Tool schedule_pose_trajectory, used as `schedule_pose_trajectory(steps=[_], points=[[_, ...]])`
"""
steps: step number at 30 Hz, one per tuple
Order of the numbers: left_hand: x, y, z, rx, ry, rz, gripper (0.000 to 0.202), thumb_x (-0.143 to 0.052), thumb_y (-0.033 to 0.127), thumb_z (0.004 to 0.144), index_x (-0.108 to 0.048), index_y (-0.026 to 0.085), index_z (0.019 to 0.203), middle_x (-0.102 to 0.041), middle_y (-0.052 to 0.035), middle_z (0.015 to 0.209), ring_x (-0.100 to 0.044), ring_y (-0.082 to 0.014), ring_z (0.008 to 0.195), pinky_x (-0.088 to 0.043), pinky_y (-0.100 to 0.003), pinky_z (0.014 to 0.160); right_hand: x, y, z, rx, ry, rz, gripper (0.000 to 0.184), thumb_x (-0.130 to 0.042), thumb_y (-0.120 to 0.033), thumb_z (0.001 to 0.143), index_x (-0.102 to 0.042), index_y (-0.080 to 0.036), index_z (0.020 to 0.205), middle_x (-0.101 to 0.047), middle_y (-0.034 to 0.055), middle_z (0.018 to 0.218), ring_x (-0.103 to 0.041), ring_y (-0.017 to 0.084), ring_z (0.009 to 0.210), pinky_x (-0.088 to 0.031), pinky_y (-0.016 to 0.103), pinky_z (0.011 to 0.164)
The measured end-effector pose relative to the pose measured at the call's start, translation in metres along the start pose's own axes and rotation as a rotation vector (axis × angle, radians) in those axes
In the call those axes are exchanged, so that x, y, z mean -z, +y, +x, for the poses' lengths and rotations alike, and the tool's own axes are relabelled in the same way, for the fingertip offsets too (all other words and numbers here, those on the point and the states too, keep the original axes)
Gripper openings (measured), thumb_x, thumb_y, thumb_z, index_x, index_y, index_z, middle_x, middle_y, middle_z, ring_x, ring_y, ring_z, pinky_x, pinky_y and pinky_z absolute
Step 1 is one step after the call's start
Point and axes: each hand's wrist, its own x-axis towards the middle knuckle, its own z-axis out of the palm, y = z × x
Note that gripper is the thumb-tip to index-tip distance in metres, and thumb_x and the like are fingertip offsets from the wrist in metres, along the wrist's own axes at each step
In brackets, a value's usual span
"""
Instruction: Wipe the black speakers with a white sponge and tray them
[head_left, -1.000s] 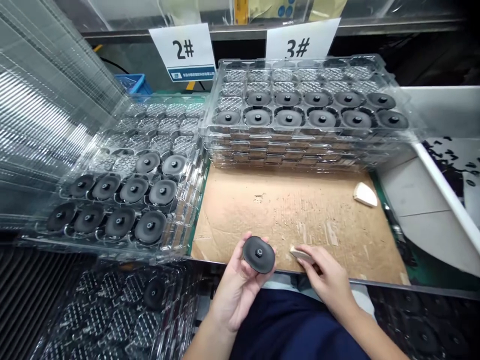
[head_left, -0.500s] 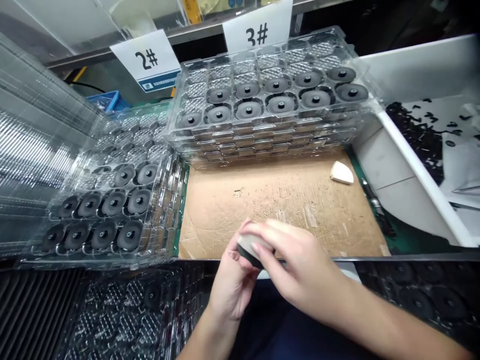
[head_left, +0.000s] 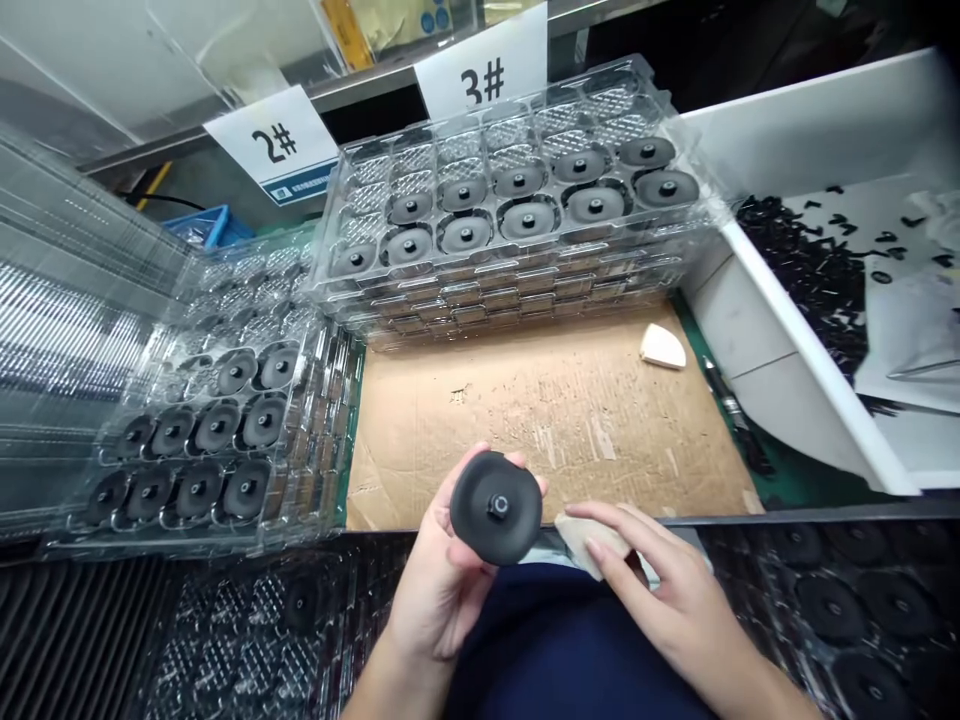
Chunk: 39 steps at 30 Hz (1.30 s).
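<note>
My left hand (head_left: 439,585) grips a round black rubber disc (head_left: 496,507) with a small central knob, holding it face up over the near edge of a cardboard sheet (head_left: 547,415). Just right of it, my right hand (head_left: 660,590) pinches a small pale wedge-shaped block (head_left: 589,537) between fingers and thumb; the block sits beside the disc, not on it. A second pale wedge (head_left: 662,347) lies at the cardboard's far right corner.
A stack of clear blister trays (head_left: 517,260) holding black discs stands behind the cardboard under a "3#" sign (head_left: 484,75). Another partly filled tray (head_left: 217,430) lies to the left by a "2#" sign (head_left: 274,145). A white bin (head_left: 825,330) with small black scraps is at right.
My right hand, which had been pressing the pale block onto the disc, has drawn back to the right. The disc's face is uncovered again. The camera view has shifted right.
</note>
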Motion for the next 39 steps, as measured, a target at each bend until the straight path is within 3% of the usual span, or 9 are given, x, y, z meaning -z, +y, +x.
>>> schedule_pose_trajectory(steps=[6,9,12,19,25,31,39], points=[[0.000,-0.004,0.001,0.034,-0.050,0.017,0.052,-0.081,0.029,0.061,-0.066,0.029,0.111,-0.069,-0.0010,0.115,-0.066,-0.0213,0.104,-0.052,-0.024,0.089,-0.009,0.009,-0.005,-0.014,-0.099,0.001,0.024,-0.045,-0.028,0.094,-0.055,-0.029,0.116,-0.065,0.0003,0.102,-0.061,0.011,0.078,-0.049,0.020,0.064],[0.000,-0.004,-0.001,0.066,-0.056,0.023,0.052,-0.081,0.032,0.060,-0.066,0.029,0.110,-0.070,-0.0004,0.113,-0.066,-0.0206,0.103,-0.052,-0.023,0.087,-0.011,0.016,0.001,0.006,-0.111,-0.014,0.025,-0.044,-0.030,0.095,-0.055,-0.027,0.117,-0.064,0.0022,0.103,-0.061,0.014,0.088,-0.049,0.026,0.073],[0.001,-0.005,-0.003,0.095,-0.077,0.018,0.054,-0.080,0.038,0.059,-0.066,0.029,0.111,-0.070,-0.0021,0.113,-0.067,-0.0208,0.100,-0.053,-0.023,0.085,-0.012,0.021,0.011,-0.003,-0.118,-0.040,0.026,-0.043,-0.032,0.095,-0.056,-0.025,0.117,-0.064,0.0037,0.103,-0.061,0.016,0.089,-0.049,0.029,0.073],[0.006,-0.007,-0.003,0.140,-0.141,-0.017,0.056,-0.070,0.051,0.065,-0.065,0.024,0.113,-0.073,-0.0056,0.104,-0.070,-0.0215,0.087,-0.057,-0.026,0.071,-0.015,0.023,0.017,0.040,-0.111,-0.094,0.029,-0.042,-0.032,0.095,-0.056,-0.022,0.118,-0.065,0.0051,0.101,-0.062,0.015,0.079,-0.049,0.027,0.064],[0.023,-0.012,0.005,0.307,-0.217,-0.145,0.061,-0.051,0.064,0.076,-0.064,0.017,0.113,-0.074,-0.0105,0.089,-0.071,-0.0173,0.069,-0.054,-0.021,0.058,-0.024,0.025,0.011,0.083,-0.133,-0.163,0.025,-0.043,-0.028,0.094,-0.060,-0.022,0.112,-0.067,0.0026,0.092,-0.063,0.014,0.077,-0.050,0.024,0.066],[0.040,-0.017,0.005,0.392,-0.253,-0.112,0.069,-0.047,0.068,0.076,-0.064,0.010,0.111,-0.074,-0.0120,0.078,-0.068,-0.0168,0.057,-0.051,-0.022,0.050,-0.022,0.045,0.027,0.057,0.004,-0.296,0.030,-0.042,-0.030,0.093,-0.062,-0.019,0.111,-0.067,0.0044,0.087,-0.058,0.014,0.062,-0.047,0.025,0.057],[0.043,-0.008,0.004,0.503,-0.253,0.040,0.071,-0.055,0.072,0.068,-0.069,0.008,0.096,-0.073,-0.0106,0.068,-0.066,-0.0153,0.051,-0.051,-0.021,0.046,-0.034,0.068,0.043,0.069,0.211,-0.438,0.030,-0.044,-0.031,0.091,-0.065,-0.018,0.107,-0.065,0.0042,0.078,-0.055,0.014,0.057,-0.042,0.027,0.057]])
